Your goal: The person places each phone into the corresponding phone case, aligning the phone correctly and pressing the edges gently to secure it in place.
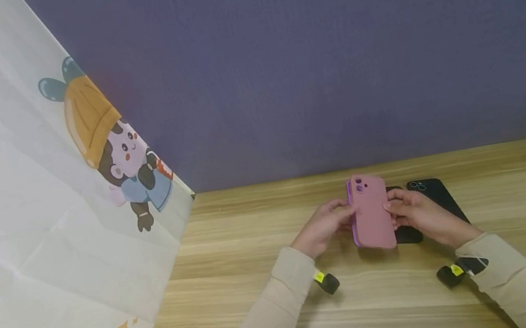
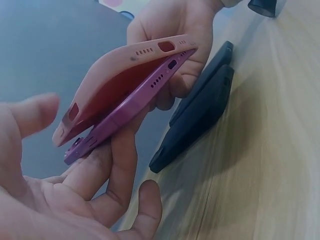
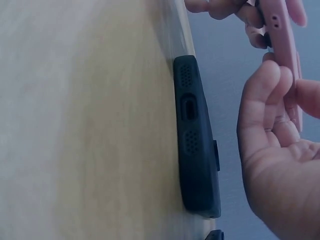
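Note:
A pink phone case (image 1: 373, 213) is held up over the table, with a purple phone (image 2: 120, 112) partly inside it. On the left wrist view's side nearest the left hand, case and phone gape apart; at the far side they meet. My left hand (image 1: 323, 226) supports the phone from below with curled fingers, its thumb raised beside the case edge. My right hand (image 1: 421, 214) pinches the opposite edge, thumb on the case's back. Just behind the right hand lie a black phone (image 1: 430, 191) with camera rings and another black phone-shaped item (image 1: 408, 234), partly hidden.
The wooden table (image 1: 249, 278) runs back to a dark blue panel (image 1: 310, 67). At left stands a white sheet (image 1: 23, 220) printed with a cartoon figure. Dark wrist straps (image 1: 471, 265) with small black devices sit at both cuffs.

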`<state>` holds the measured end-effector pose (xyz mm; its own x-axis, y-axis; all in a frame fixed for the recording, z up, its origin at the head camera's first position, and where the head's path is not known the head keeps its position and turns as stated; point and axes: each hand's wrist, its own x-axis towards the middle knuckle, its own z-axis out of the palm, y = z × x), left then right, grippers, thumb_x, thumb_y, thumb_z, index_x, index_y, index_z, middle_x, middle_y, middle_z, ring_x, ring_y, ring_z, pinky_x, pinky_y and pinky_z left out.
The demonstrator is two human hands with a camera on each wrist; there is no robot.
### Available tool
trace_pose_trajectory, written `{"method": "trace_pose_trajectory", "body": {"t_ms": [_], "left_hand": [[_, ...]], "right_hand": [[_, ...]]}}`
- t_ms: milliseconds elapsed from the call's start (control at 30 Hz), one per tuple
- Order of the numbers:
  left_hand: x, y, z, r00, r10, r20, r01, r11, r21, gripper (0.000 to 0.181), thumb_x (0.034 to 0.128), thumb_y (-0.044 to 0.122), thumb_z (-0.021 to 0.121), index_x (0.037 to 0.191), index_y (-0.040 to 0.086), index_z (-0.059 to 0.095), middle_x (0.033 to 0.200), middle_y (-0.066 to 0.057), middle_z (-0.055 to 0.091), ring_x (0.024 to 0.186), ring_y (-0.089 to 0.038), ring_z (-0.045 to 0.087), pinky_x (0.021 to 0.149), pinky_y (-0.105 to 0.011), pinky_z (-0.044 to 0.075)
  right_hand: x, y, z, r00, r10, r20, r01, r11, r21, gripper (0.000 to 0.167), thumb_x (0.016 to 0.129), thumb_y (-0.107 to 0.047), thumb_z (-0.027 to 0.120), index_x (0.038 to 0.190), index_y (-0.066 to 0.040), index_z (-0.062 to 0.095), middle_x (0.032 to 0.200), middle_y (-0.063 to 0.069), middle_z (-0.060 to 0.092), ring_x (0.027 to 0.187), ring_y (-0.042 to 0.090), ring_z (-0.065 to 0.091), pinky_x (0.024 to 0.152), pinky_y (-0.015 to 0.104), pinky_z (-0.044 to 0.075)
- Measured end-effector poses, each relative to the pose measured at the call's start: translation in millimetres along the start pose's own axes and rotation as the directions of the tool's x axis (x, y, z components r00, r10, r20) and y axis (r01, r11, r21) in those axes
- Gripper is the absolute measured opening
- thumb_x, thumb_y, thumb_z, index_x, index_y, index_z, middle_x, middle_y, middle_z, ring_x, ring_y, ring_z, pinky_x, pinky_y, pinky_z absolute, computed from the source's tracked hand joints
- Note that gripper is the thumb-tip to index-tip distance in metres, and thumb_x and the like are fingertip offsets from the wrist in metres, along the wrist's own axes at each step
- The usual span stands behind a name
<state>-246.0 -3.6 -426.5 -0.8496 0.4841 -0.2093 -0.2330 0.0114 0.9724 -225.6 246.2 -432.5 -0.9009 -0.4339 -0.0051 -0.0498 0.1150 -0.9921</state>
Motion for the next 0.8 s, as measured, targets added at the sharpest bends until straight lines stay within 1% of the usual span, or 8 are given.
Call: {"method": "trace_pose_trajectory", "body": {"t_ms": [100, 167, 200, 400, 467, 567, 800], "left_hand": [[-0.8, 0.7, 1.5, 1.000, -0.006, 0.006, 0.006, 1.000, 0.006, 0.020, 0.0966, 0.019, 0.070, 0.113, 0.011, 0.062, 0.091, -0.006, 0.075, 0.078, -0.013, 0.069, 0.083, -0.034, 0.060], [-0.7, 0.4, 1.9, 1.000, -0.009, 0.007, 0.009, 1.000, 0.003, 0.019, 0.0945, 0.015, 0.072, 0.111, 0.011, 0.063, 0.086, -0.004, 0.075, 0.075, -0.013, 0.069, 0.081, -0.033, 0.060], [-0.7, 0.2, 2.0, 1.000, -0.007, 0.008, 0.007, 1.000, 0.009, 0.019, 0.0942, 0.013, 0.072, 0.111, 0.011, 0.063, 0.086, -0.005, 0.075, 0.074, -0.013, 0.069, 0.080, -0.033, 0.060], [-0.4, -0.1, 1.9, 1.000, -0.004, 0.020, 0.004, 1.000, 0.013, 0.025, 0.0946, 0.007, 0.069, 0.118, 0.006, 0.062, 0.097, -0.017, 0.076, 0.074, -0.013, 0.069, 0.083, -0.035, 0.061], [-0.6, 0.1, 2.1, 1.000, 0.001, 0.022, -0.001, 1.000, 0.008, 0.025, 0.0948, 0.006, 0.068, 0.119, 0.005, 0.061, 0.099, -0.018, 0.076, 0.074, -0.013, 0.069, 0.083, -0.036, 0.062], [-0.2, -0.6, 2.6, 1.000, 0.005, 0.017, -0.005, 1.000, 0.009, 0.023, 0.0950, 0.005, 0.068, 0.118, 0.005, 0.062, 0.100, -0.018, 0.076, 0.074, -0.013, 0.069, 0.083, -0.035, 0.062], [0.3, -1.5, 3.0, 1.000, 0.011, 0.008, -0.011, 1.000, 0.004, 0.021, 0.0950, 0.005, 0.067, 0.116, 0.005, 0.063, 0.096, -0.014, 0.076, 0.073, -0.012, 0.068, 0.081, -0.032, 0.061]], "right_hand": [[-0.3, -1.2, 1.1, 1.000, -0.003, -0.005, 0.003, 1.000, -0.017, 0.029, 0.110, -0.020, 0.046, 0.120, 0.007, 0.044, 0.094, -0.002, 0.059, 0.082, 0.010, 0.061, 0.074, 0.029, 0.058], [-0.6, -2.3, 1.8, 1.000, 0.001, -0.010, -0.001, 1.000, -0.027, 0.030, 0.110, -0.020, 0.046, 0.121, 0.008, 0.044, 0.094, -0.002, 0.059, 0.082, 0.010, 0.061, 0.074, 0.029, 0.058], [-0.7, -2.8, 2.0, 1.000, 0.007, -0.012, -0.007, 1.000, -0.030, 0.031, 0.110, -0.020, 0.046, 0.122, 0.008, 0.043, 0.095, -0.001, 0.058, 0.082, 0.010, 0.061, 0.074, 0.029, 0.058], [-1.4, -3.5, 2.0, 0.999, 0.034, -0.032, -0.036, 0.999, -0.032, 0.033, 0.110, -0.023, 0.049, 0.122, 0.007, 0.043, 0.095, 0.000, 0.057, 0.082, 0.011, 0.060, 0.074, 0.030, 0.058], [-1.1, -3.1, 2.1, 0.999, 0.032, -0.036, -0.034, 0.999, -0.032, 0.033, 0.109, -0.023, 0.049, 0.122, 0.007, 0.044, 0.095, 0.000, 0.057, 0.082, 0.010, 0.060, 0.074, 0.029, 0.058], [-0.8, -3.1, 2.3, 0.999, 0.031, -0.038, -0.032, 0.999, -0.031, 0.033, 0.109, -0.022, 0.049, 0.122, 0.007, 0.044, 0.095, -0.001, 0.057, 0.082, 0.010, 0.060, 0.074, 0.028, 0.058], [-0.5, -4.5, 2.9, 0.998, 0.039, -0.042, -0.040, 0.999, -0.030, 0.035, 0.109, -0.023, 0.049, 0.124, 0.008, 0.043, 0.095, 0.000, 0.058, 0.082, 0.010, 0.061, 0.074, 0.028, 0.058]]}}
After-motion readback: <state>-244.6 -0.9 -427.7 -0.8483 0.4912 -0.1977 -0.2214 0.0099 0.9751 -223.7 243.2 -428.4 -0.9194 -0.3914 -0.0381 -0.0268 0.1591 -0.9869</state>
